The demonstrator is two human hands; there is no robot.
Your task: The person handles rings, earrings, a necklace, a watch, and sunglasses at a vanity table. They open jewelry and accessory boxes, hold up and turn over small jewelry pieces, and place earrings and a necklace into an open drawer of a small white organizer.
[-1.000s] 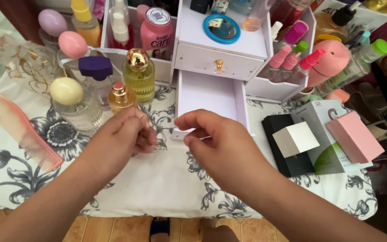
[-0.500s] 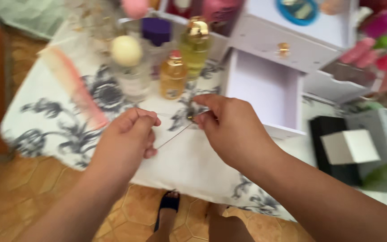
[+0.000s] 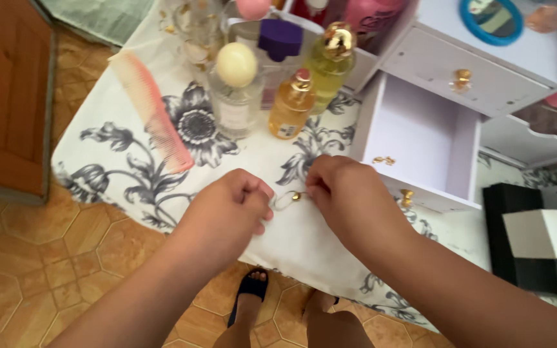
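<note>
Both hands were closed in fine pinches on one thin chain with a small gold bead [image 3: 296, 196]: the left hand [image 3: 227, 209] held its left end between thumb and curled fingers, and the right hand [image 3: 346, 196] held the other end at the bead, the two fists near each other with a short loop of chain hanging slack between them. The chain was held just above the floral tablecloth [image 3: 130, 161], close to the near edge of the table, with the tiled floor [image 3: 33, 258] and a sandalled foot [image 3: 247, 293] directly below. The grip area on so thin a strand was judged very small; a slip at either pinch would likely drop the chain onto the cloth or over the near edge to the floor, where it would be hard to find. Pulling the hands apart too sharply was judged liable to strain or snap it. To the right, touching distance from the right hand, stood the open white drawer [image 3: 420, 138] with small gold pieces [image 3: 383, 160] lying inside; a knock from the wrist could scatter them. Farther off stood an amber perfume bottle [image 3: 290, 106], a yellow-green bottle with a gold cap [image 3: 329, 61] and a clear bottle with a cream round stopper [image 3: 234, 90], all upright and top-heavy in appearance; a careless forward reach could topple them. A pink comb [image 3: 153, 109] lay to the far left, well apart.
</note>
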